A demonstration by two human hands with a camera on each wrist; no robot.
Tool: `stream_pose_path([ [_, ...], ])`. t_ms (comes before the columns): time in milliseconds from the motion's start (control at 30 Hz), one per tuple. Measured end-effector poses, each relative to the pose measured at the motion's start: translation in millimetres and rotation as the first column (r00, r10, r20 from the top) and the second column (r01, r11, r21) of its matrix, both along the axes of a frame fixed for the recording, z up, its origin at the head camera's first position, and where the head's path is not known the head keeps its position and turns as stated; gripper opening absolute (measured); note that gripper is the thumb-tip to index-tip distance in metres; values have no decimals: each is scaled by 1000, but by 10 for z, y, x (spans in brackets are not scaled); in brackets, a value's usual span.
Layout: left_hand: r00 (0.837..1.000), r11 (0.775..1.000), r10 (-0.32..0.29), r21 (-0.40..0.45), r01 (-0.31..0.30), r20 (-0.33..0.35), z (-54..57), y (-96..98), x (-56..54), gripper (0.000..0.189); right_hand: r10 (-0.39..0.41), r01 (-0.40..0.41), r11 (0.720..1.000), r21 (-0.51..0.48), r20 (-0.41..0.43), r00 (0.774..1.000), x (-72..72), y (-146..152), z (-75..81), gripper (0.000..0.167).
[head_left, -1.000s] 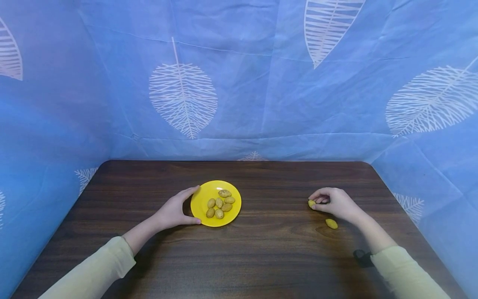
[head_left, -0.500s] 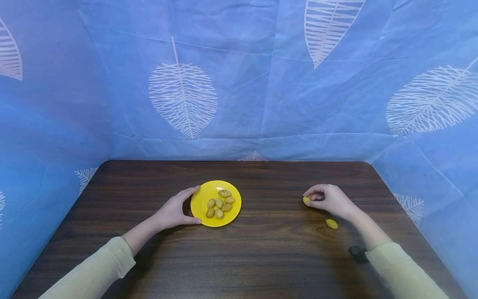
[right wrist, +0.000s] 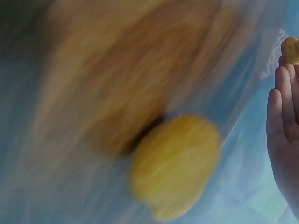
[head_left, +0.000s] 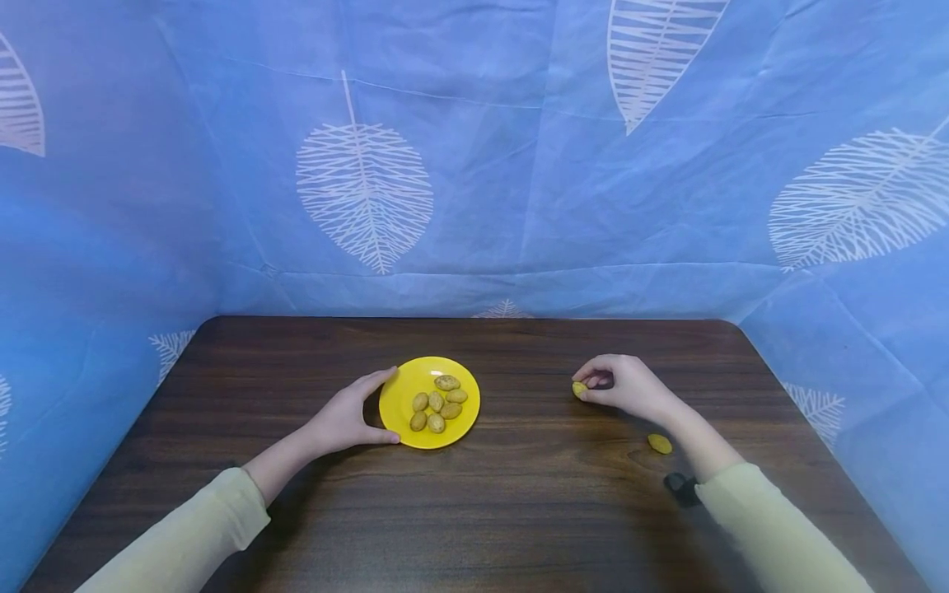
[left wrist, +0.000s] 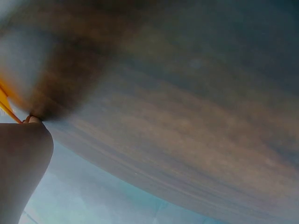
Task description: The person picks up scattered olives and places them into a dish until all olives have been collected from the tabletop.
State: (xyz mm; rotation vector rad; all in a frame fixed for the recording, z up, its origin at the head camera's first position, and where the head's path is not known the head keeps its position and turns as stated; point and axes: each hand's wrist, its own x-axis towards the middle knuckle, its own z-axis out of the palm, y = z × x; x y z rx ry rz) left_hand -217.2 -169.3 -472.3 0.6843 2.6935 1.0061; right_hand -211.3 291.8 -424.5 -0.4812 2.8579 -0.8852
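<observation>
Pale sleeves [head_left: 189, 527] come in at lower left and lower right. A loose yellow oval piece [head_left: 660, 444] lies on the desk [head_left: 474, 511], right of centre. At centre left, the left hand [head_left: 348, 420] touches the rim of a yellow plate [head_left: 400, 395], fingers and thumb spread apart; seven brownish-yellow pieces [head_left: 451, 410] lie on it. Right of centre, the right hand's [head_left: 633, 387] fingers pinch another yellow piece [head_left: 578, 389]. Blue leaf-patterned cloth [head_left: 482, 189] fills the upper frame.
</observation>
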Motion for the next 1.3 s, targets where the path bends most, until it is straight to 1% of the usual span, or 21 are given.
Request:
stream_pose_path([
  [233, 1000, 1000, 2, -2, -2, 1, -4, 1, -3, 108, 44, -45, 999, -19, -26, 999, -80, -228, -7, 18],
  [400, 1000, 1000, 1, 0, -1, -5, -6, -2, -9, 108, 70, -71, 996, -48, -16, 997, -138, -400, -18, 18],
  [767, 1000, 1000, -4, -2, 4, -4, -1, 16, -2, 108, 132, -132, 988, -80, -15, 991, -237, -859, -30, 19],
  [1167, 1000, 1000, 4, -9, -4, 2, 9, 19, 4, 108, 184, -185, 979, -90, -27, 983, -345, -1289, 27, 21],
  [1300, 1000, 1000, 7, -16, -7, 1, 19, 26, 6, 109, 200, -201, 974, -104, -15, 980, -363, -1415, 35, 22],
])
